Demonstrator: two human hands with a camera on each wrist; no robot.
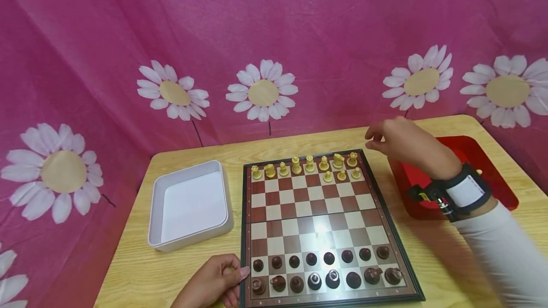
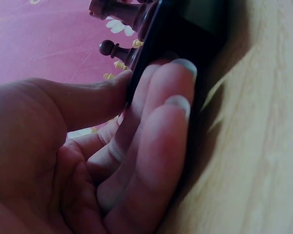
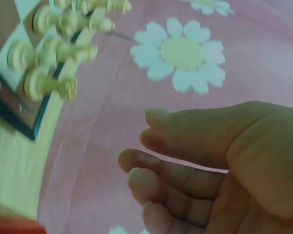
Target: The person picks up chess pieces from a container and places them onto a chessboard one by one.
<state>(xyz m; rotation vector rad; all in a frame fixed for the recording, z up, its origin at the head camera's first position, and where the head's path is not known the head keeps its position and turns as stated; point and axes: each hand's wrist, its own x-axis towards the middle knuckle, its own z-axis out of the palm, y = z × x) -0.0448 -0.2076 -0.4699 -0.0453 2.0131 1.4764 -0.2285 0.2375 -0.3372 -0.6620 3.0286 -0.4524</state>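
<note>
A brown-and-cream chessboard [image 1: 280, 212] with a black rim lies on the table. My left hand [image 1: 214, 279] grips its near left edge; in the left wrist view the thumb presses the rim's top and the curled fingers [image 2: 161, 141] sit against its side and underside. Dark chess pieces [image 1: 314, 281] fill the two near rows. Cream pieces [image 1: 296, 166] line the far row, with three cream pawns [image 1: 341, 175] in front at the right. Beyond the board's far right corner, my right hand [image 1: 402, 142] hovers with loosely bent fingers, holding nothing, near a cream rook [image 3: 49, 87].
A red tray [image 1: 509, 198] stands right of the board, partly hidden under my right forearm; a small cream thing [image 1: 478, 171] shows in it. A white square tray [image 1: 229, 203] stands to the left. A pink flowered cloth [image 1: 325, 51] hangs behind the wooden table [image 1: 124, 255].
</note>
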